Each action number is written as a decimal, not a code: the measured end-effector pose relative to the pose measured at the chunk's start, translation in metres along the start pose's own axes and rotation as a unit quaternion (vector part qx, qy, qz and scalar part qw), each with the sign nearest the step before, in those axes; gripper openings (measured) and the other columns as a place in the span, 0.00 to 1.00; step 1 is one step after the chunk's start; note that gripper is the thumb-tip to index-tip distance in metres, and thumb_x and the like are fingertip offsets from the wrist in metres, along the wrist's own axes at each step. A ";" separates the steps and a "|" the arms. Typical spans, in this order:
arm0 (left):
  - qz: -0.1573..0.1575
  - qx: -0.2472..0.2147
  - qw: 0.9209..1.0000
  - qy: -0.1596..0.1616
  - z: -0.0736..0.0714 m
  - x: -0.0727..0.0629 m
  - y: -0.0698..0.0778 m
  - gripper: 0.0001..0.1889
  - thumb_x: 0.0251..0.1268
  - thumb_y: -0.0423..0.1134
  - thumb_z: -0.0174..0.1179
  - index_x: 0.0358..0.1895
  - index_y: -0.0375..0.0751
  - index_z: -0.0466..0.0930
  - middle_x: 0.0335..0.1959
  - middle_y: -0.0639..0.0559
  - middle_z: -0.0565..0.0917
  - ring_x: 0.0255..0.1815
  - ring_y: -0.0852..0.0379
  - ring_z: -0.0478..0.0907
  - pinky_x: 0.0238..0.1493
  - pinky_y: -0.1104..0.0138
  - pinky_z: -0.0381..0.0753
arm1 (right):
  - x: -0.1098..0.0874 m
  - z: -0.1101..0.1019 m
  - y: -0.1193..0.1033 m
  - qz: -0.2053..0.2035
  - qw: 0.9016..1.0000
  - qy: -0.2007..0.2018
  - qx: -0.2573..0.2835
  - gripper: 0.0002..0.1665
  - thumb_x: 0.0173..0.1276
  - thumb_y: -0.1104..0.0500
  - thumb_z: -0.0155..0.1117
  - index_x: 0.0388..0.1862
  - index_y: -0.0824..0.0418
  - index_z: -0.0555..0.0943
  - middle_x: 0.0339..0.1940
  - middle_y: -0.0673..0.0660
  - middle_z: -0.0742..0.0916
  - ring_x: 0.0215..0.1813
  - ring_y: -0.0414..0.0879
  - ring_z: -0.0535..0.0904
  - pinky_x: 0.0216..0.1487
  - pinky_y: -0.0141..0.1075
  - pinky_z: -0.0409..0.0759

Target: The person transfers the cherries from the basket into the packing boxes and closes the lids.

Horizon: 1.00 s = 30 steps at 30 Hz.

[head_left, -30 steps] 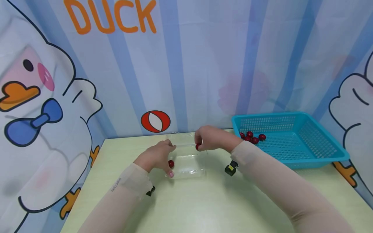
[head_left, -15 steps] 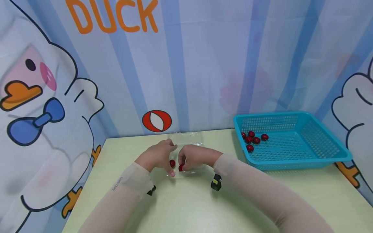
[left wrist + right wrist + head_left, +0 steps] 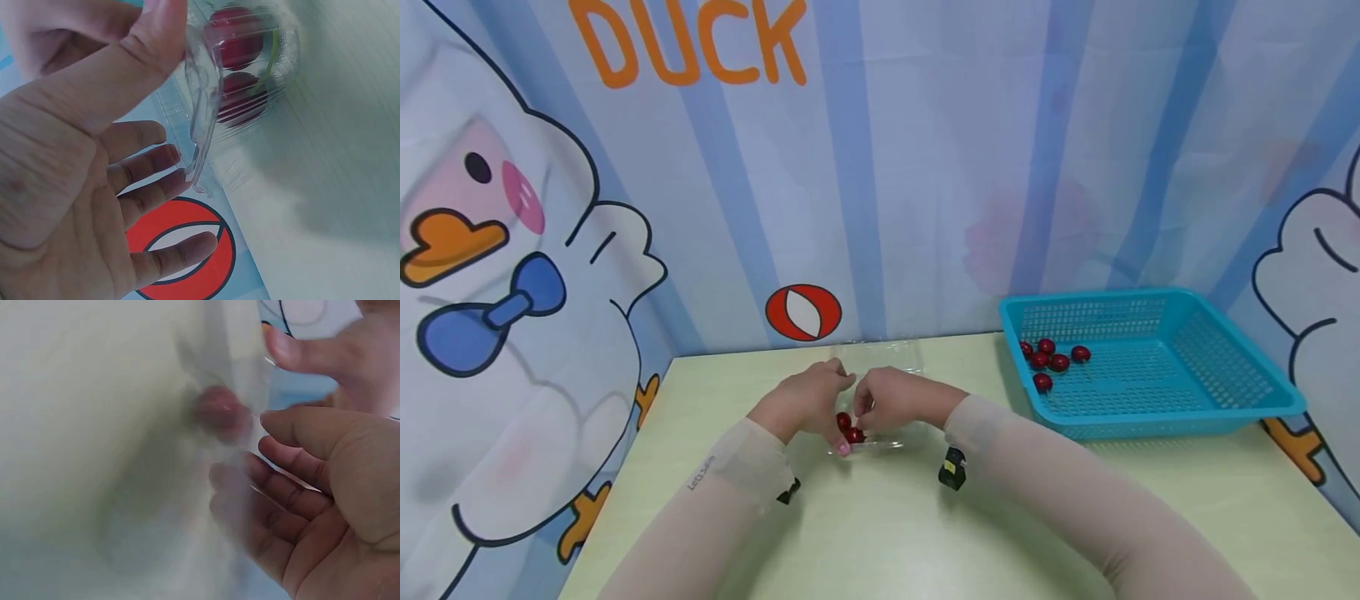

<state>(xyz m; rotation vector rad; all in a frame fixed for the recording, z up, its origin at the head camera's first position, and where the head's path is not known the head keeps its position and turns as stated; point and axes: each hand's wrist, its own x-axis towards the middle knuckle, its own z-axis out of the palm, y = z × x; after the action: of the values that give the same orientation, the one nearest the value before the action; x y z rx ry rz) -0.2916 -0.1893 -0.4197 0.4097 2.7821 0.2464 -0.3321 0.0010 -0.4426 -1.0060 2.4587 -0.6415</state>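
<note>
Two dark red cherries, one (image 3: 843, 420) behind the other (image 3: 854, 436), lie at the left end of a clear plastic clamshell box (image 3: 891, 444), whose lid (image 3: 883, 356) is folded back toward the curtain. A green stem (image 3: 273, 53) shows through the box wall in the left wrist view. My left hand (image 3: 801, 402) spans the box's left end, thumb at the rim and fingers fairly straight behind it. Over the box, just right of the cherries, my right hand (image 3: 895, 397) has its fingers loosely bent; the right wrist view shows a gap between thumb and forefinger.
On the right of the pale table (image 3: 880, 533) stands a blue perforated basket (image 3: 1165, 379) with several cherries (image 3: 1058, 362) at its left end. A printed curtain (image 3: 917, 183) rises along the table's back edge. Both forearms wear light sleeves with small black devices near the wrists.
My right hand has carried a cherry leftward and toward me, set it beside the other cherry, and let go, drawing back slightly. My left hand has stayed at the box's left end.
</note>
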 end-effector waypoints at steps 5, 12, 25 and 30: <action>-0.015 0.001 1.000 -0.007 0.001 0.004 0.000 0.63 0.46 0.53 0.94 0.89 0.48 0.70 0.81 0.44 0.75 0.79 0.44 0.74 0.74 0.44 0.87 | -0.018 -0.033 0.008 0.019 0.999 0.008 -0.030 0.04 0.82 0.57 0.74 0.44 0.55 0.93 0.45 0.49 0.94 0.46 0.42 0.87 0.56 0.42 0.91; -0.011 0.003 1.000 -0.010 0.002 0.005 0.001 0.63 0.47 0.52 0.94 0.89 0.49 0.70 0.82 0.44 0.74 0.81 0.44 0.73 0.78 0.43 0.84 | -0.057 -0.081 0.031 0.048 0.997 0.013 -0.050 0.09 0.85 0.55 0.71 0.54 0.57 0.92 0.54 0.54 0.94 0.54 0.46 0.89 0.60 0.45 0.91; -0.002 0.008 1.000 -0.006 0.001 0.001 0.003 0.62 0.47 0.51 0.94 0.89 0.47 0.70 0.81 0.44 0.75 0.80 0.44 0.73 0.77 0.44 0.85 | -0.119 -0.148 0.078 0.119 0.990 0.060 -0.052 0.20 0.89 0.53 0.66 0.70 0.62 0.88 0.72 0.65 0.88 0.74 0.64 0.84 0.71 0.59 0.88; -0.003 0.007 1.000 -0.003 0.001 0.001 0.004 0.63 0.46 0.51 0.94 0.89 0.47 0.70 0.80 0.45 0.76 0.80 0.44 0.74 0.76 0.46 0.86 | -0.133 -0.159 0.104 0.126 0.988 0.079 -0.050 0.19 0.88 0.57 0.66 0.67 0.66 0.88 0.68 0.69 0.90 0.70 0.66 0.86 0.69 0.61 0.88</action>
<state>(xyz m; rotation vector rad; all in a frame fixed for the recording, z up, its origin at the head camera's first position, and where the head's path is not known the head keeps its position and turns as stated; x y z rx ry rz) -0.2912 -0.1857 -0.4198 0.4057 2.7793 0.2244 -0.3839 0.2054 -0.3458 -0.6837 2.7226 -0.5360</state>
